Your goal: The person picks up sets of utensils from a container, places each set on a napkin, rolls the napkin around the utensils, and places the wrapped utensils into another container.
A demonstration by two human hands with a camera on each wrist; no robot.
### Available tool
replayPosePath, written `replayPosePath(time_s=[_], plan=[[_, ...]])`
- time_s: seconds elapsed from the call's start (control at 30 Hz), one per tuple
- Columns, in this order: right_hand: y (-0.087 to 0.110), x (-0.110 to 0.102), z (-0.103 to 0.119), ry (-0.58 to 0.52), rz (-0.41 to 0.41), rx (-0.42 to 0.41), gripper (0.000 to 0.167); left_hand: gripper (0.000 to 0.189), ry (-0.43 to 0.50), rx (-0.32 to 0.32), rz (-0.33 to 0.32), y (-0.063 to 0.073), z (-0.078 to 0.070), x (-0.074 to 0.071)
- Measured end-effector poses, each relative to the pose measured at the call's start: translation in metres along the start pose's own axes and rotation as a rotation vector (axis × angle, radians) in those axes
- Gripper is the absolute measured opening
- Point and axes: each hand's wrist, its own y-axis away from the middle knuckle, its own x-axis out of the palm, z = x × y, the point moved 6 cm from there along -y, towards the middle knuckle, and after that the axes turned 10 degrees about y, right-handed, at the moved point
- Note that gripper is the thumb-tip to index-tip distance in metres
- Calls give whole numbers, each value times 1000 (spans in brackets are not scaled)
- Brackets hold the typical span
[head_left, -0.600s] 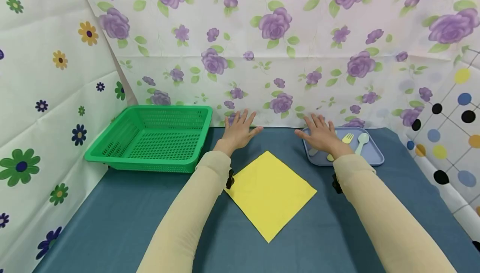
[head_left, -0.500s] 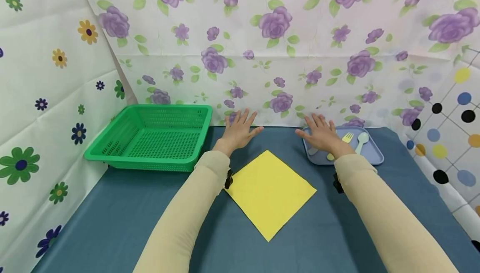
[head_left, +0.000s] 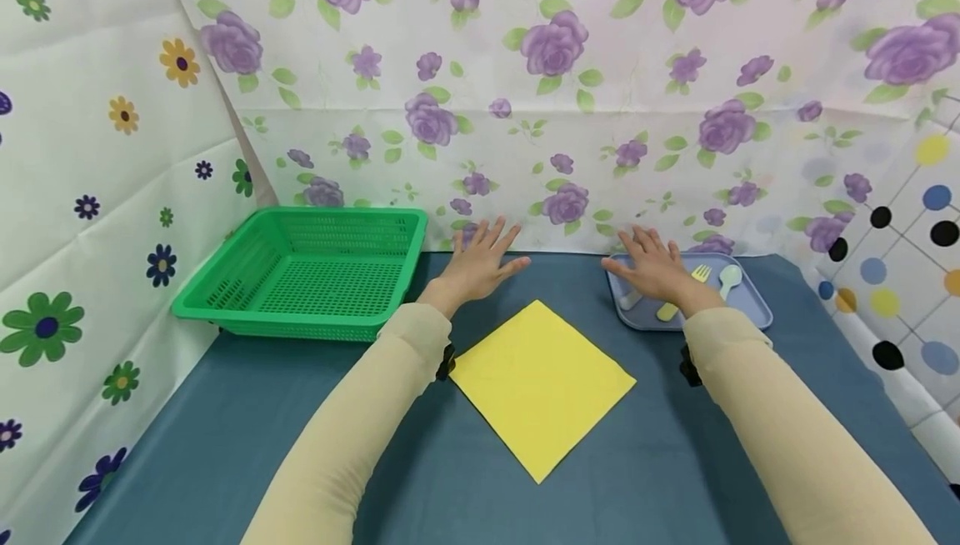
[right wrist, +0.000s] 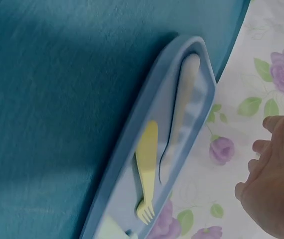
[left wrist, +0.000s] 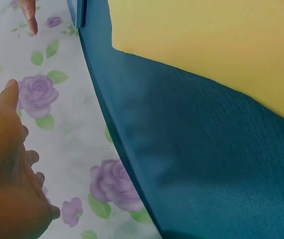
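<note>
My left hand (head_left: 474, 268) hovers with fingers spread beyond the yellow square cloth (head_left: 542, 391), holding nothing. My right hand (head_left: 654, 268) is also spread and bare, held above the left part of a blue-grey tray (head_left: 756, 312). In that tray lie a yellow fork (right wrist: 147, 169), a pale knife (right wrist: 182, 109) and a pale green spoon (head_left: 729, 278). From the head view, my right hand and wrist cover parts of the knife and fork. The yellow cloth lies flat with one corner pointing toward me.
A green slotted basket (head_left: 300, 324) stands at the back left, to the left of my left hand. The blue tabletop (head_left: 450, 478) ends at a flowered sheet (head_left: 510, 162) hanging behind. More patterned sheets flank both sides.
My right hand has shifted slightly right in the head view, and both forearms sit a little farther apart. The tray, cloth and basket stay in place.
</note>
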Motion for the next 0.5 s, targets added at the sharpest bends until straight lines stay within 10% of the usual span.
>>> replayPosePath(time_s=[0.5], plan=[[2,-12,-18,-51,18,-32,102,77,-5,51,24,14,-5,7]])
